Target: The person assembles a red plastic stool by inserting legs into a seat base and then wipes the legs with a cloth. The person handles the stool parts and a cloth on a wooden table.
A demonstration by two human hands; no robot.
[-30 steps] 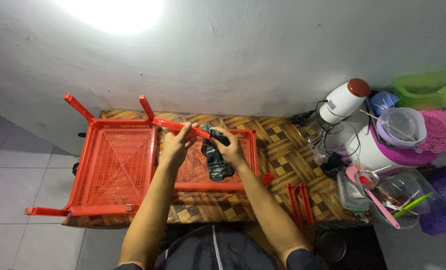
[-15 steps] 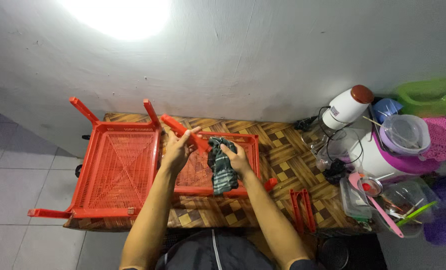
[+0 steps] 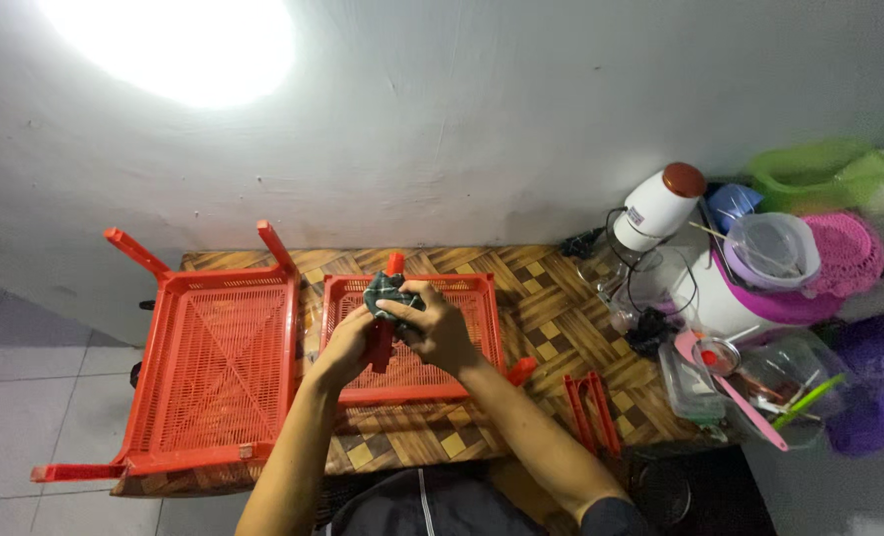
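My left hand (image 3: 346,345) grips a red plastic post (image 3: 382,328), a leg of the rack, and holds it upright over the small red mesh tray (image 3: 462,298). My right hand (image 3: 440,330) presses a dark cloth (image 3: 384,290) around the upper part of that post. Both hands meet above the small tray on the wooden parquet table (image 3: 541,298). A larger red mesh shelf (image 3: 214,367) with legs sticking up stands to the left, partly over the table's edge.
Two red loose posts (image 3: 591,412) lie on the table to the right. Further right stand a white blender (image 3: 655,210), clear jars, a pink and white appliance (image 3: 759,298), green and pink baskets and a purple bin. A grey wall is behind, tiled floor left.
The post was tilted across the tray and now stands nearly upright. My right hand has carried the cloth from the tray's middle onto the post, next to my left hand.
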